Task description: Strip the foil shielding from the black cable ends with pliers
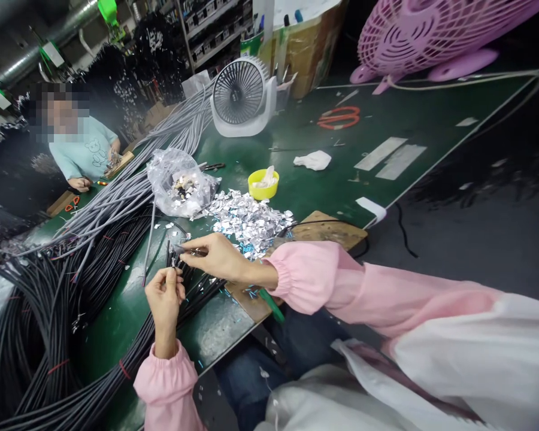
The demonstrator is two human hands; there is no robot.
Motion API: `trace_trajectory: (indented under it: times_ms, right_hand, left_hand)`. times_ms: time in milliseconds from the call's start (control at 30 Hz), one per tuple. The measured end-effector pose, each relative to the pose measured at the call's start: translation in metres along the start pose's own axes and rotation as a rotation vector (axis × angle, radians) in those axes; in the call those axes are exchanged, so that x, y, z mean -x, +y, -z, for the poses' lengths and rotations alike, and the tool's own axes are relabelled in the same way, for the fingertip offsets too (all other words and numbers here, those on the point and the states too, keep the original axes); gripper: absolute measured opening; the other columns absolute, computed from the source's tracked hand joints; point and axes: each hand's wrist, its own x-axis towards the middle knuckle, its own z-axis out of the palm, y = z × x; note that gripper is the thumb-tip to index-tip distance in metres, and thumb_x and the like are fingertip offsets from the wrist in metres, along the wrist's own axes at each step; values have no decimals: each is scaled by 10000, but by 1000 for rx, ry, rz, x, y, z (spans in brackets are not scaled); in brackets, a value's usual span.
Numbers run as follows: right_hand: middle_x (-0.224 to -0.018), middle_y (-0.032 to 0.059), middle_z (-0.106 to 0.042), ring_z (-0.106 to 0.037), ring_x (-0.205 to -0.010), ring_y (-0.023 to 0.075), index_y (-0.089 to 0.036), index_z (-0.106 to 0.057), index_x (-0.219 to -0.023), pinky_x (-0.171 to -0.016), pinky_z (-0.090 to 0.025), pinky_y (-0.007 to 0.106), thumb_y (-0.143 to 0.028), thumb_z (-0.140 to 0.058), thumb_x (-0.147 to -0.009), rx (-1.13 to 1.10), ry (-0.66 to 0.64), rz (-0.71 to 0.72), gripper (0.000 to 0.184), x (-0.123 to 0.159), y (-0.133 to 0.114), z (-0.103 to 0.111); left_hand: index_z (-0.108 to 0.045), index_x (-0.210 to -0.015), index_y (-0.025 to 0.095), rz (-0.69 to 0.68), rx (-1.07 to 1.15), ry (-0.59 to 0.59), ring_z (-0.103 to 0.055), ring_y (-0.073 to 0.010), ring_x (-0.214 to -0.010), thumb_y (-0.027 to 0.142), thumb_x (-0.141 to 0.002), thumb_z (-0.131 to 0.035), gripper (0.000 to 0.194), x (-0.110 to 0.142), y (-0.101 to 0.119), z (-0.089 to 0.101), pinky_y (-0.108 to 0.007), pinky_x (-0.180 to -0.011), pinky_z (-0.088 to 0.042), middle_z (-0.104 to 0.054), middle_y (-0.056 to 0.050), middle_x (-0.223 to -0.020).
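My left hand (165,293) is closed, thumb and fingertips pinching the end of a thin cable above the table. Just above it, my right hand (218,257) is closed too, its fingertips meeting near that same cable end. Something small, dark and partly metallic shows between the right fingers, too small to identify. Bundled black cables (126,362) run beneath and beside my left hand, tied with red bands. Near my right hand lies a heap of small silvery foil-like pieces (247,218) mixed with blue bits.
Grey cables (117,191) stretch across the green table. Behind my hands are a clear plastic bag (179,182) of scraps, a yellow dish (263,184) and a white fan (240,96). A wooden board (327,230) lies at the near edge. Another person (87,143) works across the table.
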Motion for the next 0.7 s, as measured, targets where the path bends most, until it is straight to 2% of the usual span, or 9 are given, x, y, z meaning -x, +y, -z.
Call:
trace_trajectory:
  times_ms: [133,267,467,533,600,700]
  right_hand:
    - [-682,32,-668,-481,-519,66,-114,-725,-886,-517,-375,189,-177,-606,-733,85,-133,75,203,-2,0,4]
    - [-692,43,-659,-492,-540,72,-93,-721,-853,-526,-368,187,-133,-589,-753,125,-154,161,170,-2,2,4]
    - [-745,67,-665,-544,-620,98,-76,-702,-882,-564,-390,190,-61,-567,-732,162,-209,291,203,-2,4,5]
    - [-728,55,-657,-532,-622,94,-79,-702,-858,-568,-381,187,-52,-566,-717,149,-198,272,198,-2,4,5]
    - [-646,20,-621,-486,-569,75,-79,-704,-805,-538,-355,177,-65,-567,-705,119,-164,186,170,-2,4,4]
    - [-494,-44,-476,-371,-494,50,-89,-688,-657,-471,-279,166,-111,-578,-684,78,-142,38,115,-3,3,2]
  left_hand:
    - [-555,-638,132,23,-23,-87,-377,-26,-334,546,-716,-583,422,2,-4,2,-149,-332,-245,-463,55,-473]
    - [-535,-634,139,56,-46,-171,-323,-24,-326,561,-738,-556,436,5,-3,2,-144,-347,-232,-385,78,-394]
    - [-538,-630,133,132,-3,-164,-331,-16,-315,602,-659,-608,475,4,4,2,-137,-324,-202,-423,70,-425]
    - [-546,-627,128,149,10,-180,-333,-14,-315,606,-635,-624,484,4,5,2,-136,-325,-201,-434,67,-423]
    - [-559,-626,122,162,19,-201,-349,-19,-324,586,-607,-657,474,3,6,1,-138,-333,-215,-449,61,-413]
    - [-556,-610,127,140,23,-202,-388,-35,-349,498,-604,-697,397,4,6,0,-148,-362,-269,-477,52,-405]
